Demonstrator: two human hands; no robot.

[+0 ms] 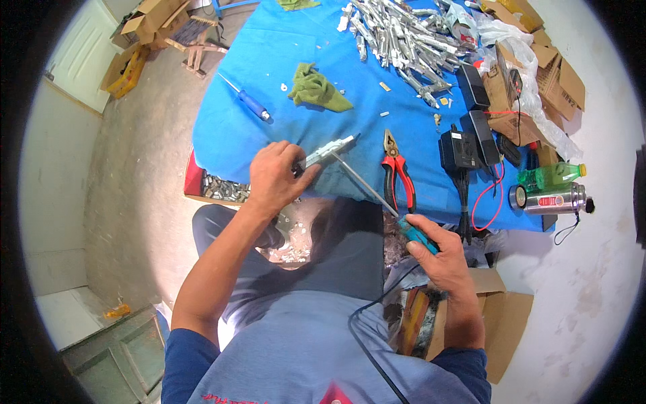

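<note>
My left hand (279, 174) is closed round one end of a slim silvery-white metal part (330, 149), holding it at the near edge of the blue-covered table. In my right hand (441, 259) is a screwdriver (416, 235) with a teal handle. Its long shaft slants up to the left, and the tip meets or lies very close to the metal part. Pliers (400, 176) with red and black handles lie on the cloth just right of the shaft. Beyond my left hand lies a second screwdriver (252, 104) with a blue handle, beside a crumpled green rag (318, 91).
A heap of similar metal parts (397, 44) covers the table's far side. Black power adapters (461, 149), a red wire (496, 202), a green bottle (548, 176) and a steel flask (555, 200) stand or lie at right. Below the left edge, a red box (195, 176) holds small metal pieces.
</note>
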